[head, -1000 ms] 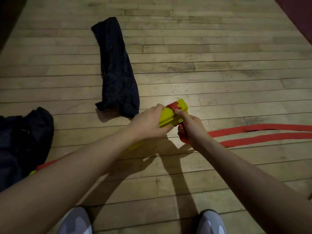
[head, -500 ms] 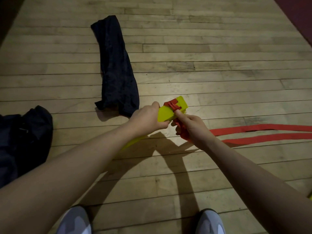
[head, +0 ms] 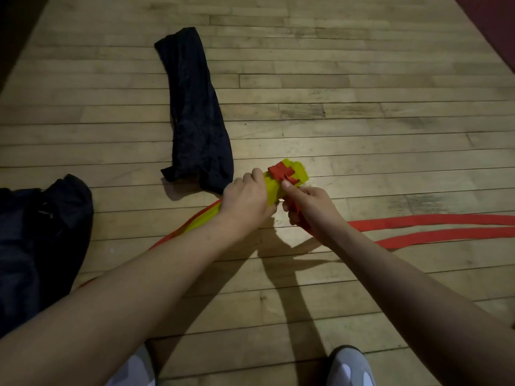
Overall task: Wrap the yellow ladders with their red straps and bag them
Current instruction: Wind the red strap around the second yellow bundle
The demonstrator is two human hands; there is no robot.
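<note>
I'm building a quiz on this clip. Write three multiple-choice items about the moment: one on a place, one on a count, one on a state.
1. Where does the long black bag lie?
A. On the floor beyond the hands
B. On a table
C. Over the person's shoes

2. How many red straps run along the floor to the right?
A. One
B. Two
C. Four

3. What is the left hand doing?
A. Resting flat on the floor
B. Hanging idle
C. Gripping the yellow ladder bundle

Answers: 1 A, the bag lies on the wood floor past both hands. 2 B, two red bands lie side by side. 3 C, its fingers curl round the bundle while the right hand holds strap.
</note>
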